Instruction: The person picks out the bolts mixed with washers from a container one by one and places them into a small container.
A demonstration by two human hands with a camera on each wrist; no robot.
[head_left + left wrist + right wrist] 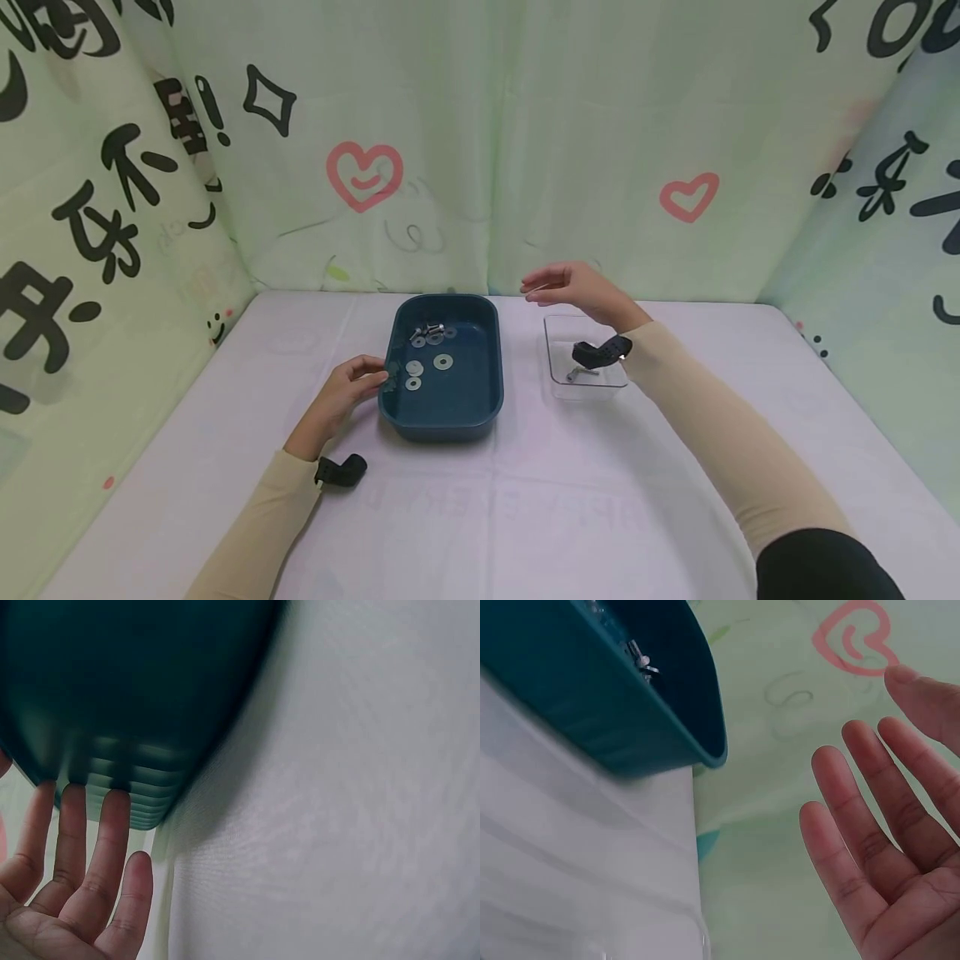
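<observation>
A dark blue plastic bin stands mid-table with several flat washers on its floor. Near its back left corner is a small cluster of metal bolts and more washers. My left hand is at the bin's left side; in the left wrist view its straight fingertips meet the outer wall. My right hand hovers over the back of a clear plastic box, its fingers loosely extended with nothing held. Inside that box lies a metal bolt, partly covered by the wrist strap.
A white cloth covers the table. Pale green printed curtains enclose the back and both sides, close behind the bin. The clear box stands to the right of the bin, with a gap between them. Black bands sit on both wrists.
</observation>
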